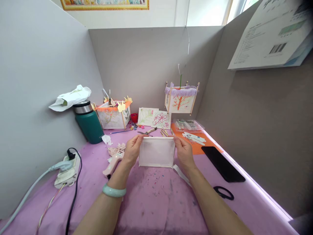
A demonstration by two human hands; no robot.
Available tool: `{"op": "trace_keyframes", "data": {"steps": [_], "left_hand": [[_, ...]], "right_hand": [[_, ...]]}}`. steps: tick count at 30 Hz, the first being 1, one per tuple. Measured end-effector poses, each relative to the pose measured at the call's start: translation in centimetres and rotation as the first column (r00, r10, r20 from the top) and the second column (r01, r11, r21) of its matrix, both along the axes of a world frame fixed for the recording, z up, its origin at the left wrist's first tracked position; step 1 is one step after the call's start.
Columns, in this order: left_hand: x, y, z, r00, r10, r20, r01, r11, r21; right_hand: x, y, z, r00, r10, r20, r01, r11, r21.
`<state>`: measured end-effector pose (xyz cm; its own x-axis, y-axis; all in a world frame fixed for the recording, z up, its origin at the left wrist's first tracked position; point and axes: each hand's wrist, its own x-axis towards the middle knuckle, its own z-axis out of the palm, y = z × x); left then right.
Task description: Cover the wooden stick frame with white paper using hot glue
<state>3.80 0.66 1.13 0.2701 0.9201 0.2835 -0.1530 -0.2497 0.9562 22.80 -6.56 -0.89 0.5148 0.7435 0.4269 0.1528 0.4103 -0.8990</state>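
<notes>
I hold a small white rectangular panel (pixel 156 151) upright over the purple table cover (pixel 156 202), one hand at each side. My left hand (pixel 132 150), with a pale green bangle on its wrist, pinches the panel's left edge. My right hand (pixel 184 152) pinches the right edge. A white strip (pixel 181 174) trails from the panel's lower right corner onto the table. A pink glue gun (pixel 112 163) lies just left of my left hand.
A teal flask (pixel 89 122) and a power strip (pixel 67 169) stand at the left. At the back are a decorated paper box (pixel 112 116), drawn cards (pixel 154 118) and a hanging paper lantern (pixel 181 98). A black phone (pixel 222 163), black scissors (pixel 223 192) and an orange sheet (pixel 198 147) lie at the right.
</notes>
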Motion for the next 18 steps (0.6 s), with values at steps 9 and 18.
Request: {"op": "trace_keyframes", "data": {"steps": [9,18], "left_hand": [[-0.41,-0.16,0.14,0.994,-0.106,0.011,0.107,0.994,-0.025],[-0.95,0.48,0.02,0.989,0.029,-0.147,-0.003,0.984,0.177]], "right_hand": [[0.03,-0.34,0.38,1.000,0.011,0.029,-0.011,1.000,0.026],[0.15,-0.29,0.07,0.999,0.005,0.048,-0.007,0.999,0.045]]}}
